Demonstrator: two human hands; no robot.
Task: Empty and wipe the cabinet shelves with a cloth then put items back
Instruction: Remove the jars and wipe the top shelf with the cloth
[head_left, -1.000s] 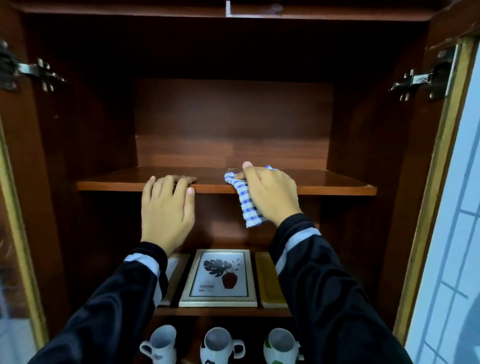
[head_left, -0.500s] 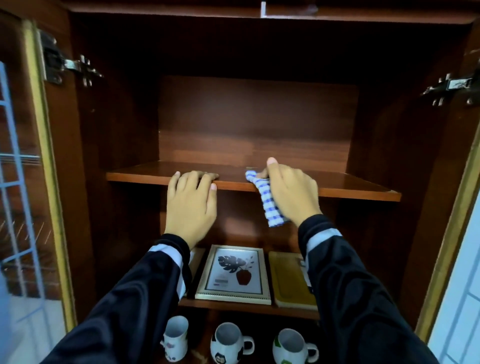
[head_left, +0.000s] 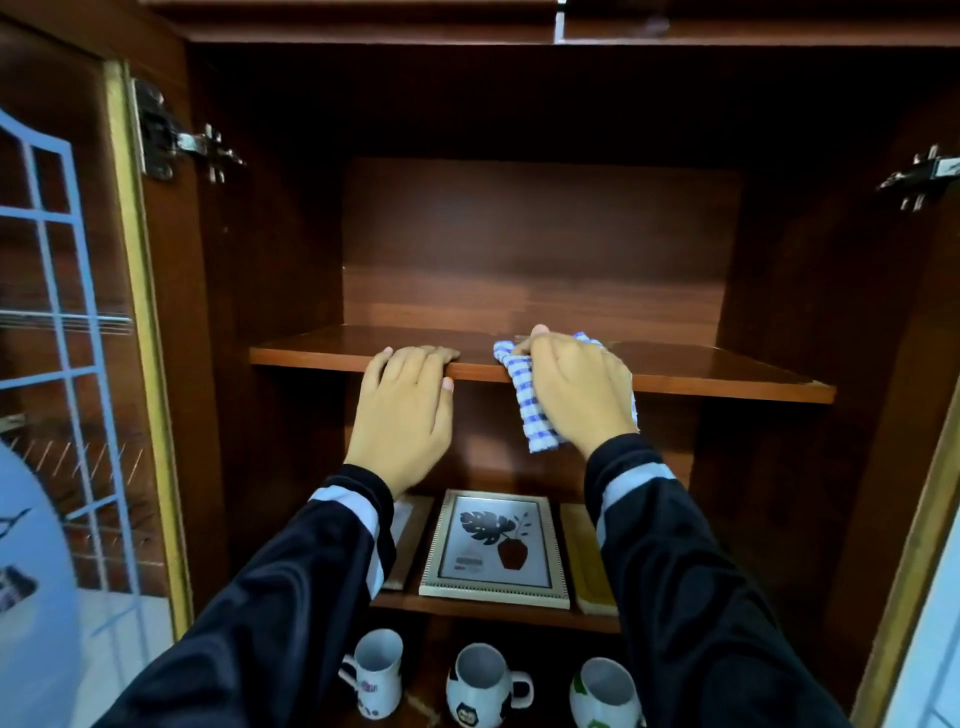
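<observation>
The upper wooden shelf (head_left: 727, 369) of the open cabinet has nothing on it. My right hand (head_left: 576, 389) grips a blue-and-white checked cloth (head_left: 527, 400) at the shelf's front edge, near its middle; part of the cloth hangs below the edge. My left hand (head_left: 405, 410) rests just to its left, fingers hooked over the shelf's front edge. On the shelf below lies a silver-framed leaf picture (head_left: 493, 548) between a wooden frame (head_left: 408, 540) and a yellow board (head_left: 584, 556), both partly hidden by my sleeves.
Three mugs (head_left: 480, 686) stand on the lowest visible shelf. The left glass door (head_left: 67, 364) with white lattice is swung open, and a sliver of the right door frame (head_left: 914, 545) shows. Metal hinges (head_left: 202, 148) stick out from both side walls.
The view has swung to the left, so more of the left door shows. Both hands stay at the same spots on the shelf edge.
</observation>
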